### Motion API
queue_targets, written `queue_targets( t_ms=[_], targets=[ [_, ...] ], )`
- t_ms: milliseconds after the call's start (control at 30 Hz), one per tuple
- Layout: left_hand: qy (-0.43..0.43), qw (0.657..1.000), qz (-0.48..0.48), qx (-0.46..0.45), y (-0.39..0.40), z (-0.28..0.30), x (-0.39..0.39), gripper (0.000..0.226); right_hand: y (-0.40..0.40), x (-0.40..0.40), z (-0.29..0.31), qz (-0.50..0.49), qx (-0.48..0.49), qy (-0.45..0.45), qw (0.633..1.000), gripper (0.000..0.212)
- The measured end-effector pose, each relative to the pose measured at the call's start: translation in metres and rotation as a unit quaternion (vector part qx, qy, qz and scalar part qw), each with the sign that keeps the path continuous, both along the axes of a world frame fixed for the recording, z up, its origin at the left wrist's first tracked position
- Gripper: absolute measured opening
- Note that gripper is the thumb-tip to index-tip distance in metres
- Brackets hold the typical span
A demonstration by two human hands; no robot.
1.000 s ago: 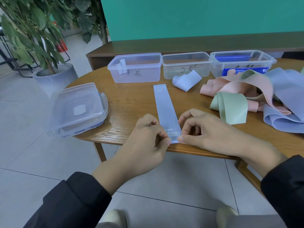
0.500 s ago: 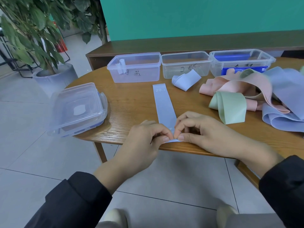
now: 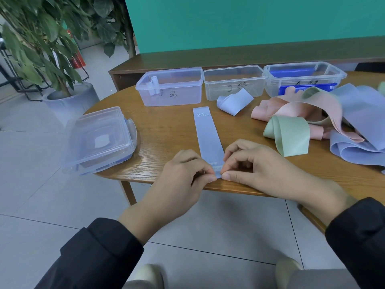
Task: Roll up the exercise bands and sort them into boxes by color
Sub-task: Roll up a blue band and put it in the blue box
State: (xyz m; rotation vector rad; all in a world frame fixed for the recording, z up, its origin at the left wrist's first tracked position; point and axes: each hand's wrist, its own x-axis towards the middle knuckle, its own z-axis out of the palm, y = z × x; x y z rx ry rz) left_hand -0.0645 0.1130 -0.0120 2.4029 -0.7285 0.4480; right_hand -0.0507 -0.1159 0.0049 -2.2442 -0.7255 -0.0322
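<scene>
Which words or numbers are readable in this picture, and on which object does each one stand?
"20", with small letters after it too small to read: far end of the flat band.
Handwritten marks on the left box, middle box and right box: not legible.
Small print on the band near the hands: blurred.

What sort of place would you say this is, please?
Probably an office or a common room, not a home: a round wooden table on pale floor tiles, a large potted plant, and a plain teal wall behind a long wooden bench.
</scene>
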Motion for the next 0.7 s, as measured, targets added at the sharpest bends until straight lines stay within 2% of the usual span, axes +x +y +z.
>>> queue_targets(
  t_ms=[133,300,400,567,633,700],
  targets=[
    [-0.012,1.000,0.011,0.006,-0.003,-0.002,0.002,0.016,0.002,0.001,0.003,-0.023,-0.005,0.009,1.000,0.005],
    [-0.012,0.999,0.020,-0.022,-0.006,-0.004,0.003,0.009,0.004,0.006,0.006,-0.057,-0.021,0.039,0.997,0.012],
    [-0.028,0.999,0.034,-0.030,-0.009,-0.007,0.003,0.011,0.007,0.008,0.006,-0.094,-0.040,0.027,0.994,0.015],
    [-0.122,0.990,0.019,0.068,-0.005,-0.021,0.004,0.020,0.011,0.008,0.005,-0.106,-0.065,0.016,0.992,0.019],
    [-0.122,0.991,0.012,0.052,-0.003,-0.021,0.000,0.019,0.011,0.007,0.003,-0.113,-0.062,0.005,0.992,0.017],
    [-0.116,0.993,0.012,0.036,-0.004,-0.017,-0.005,0.027,0.012,0.006,0.000,-0.119,-0.040,-0.008,0.992,0.015]
  ],
)
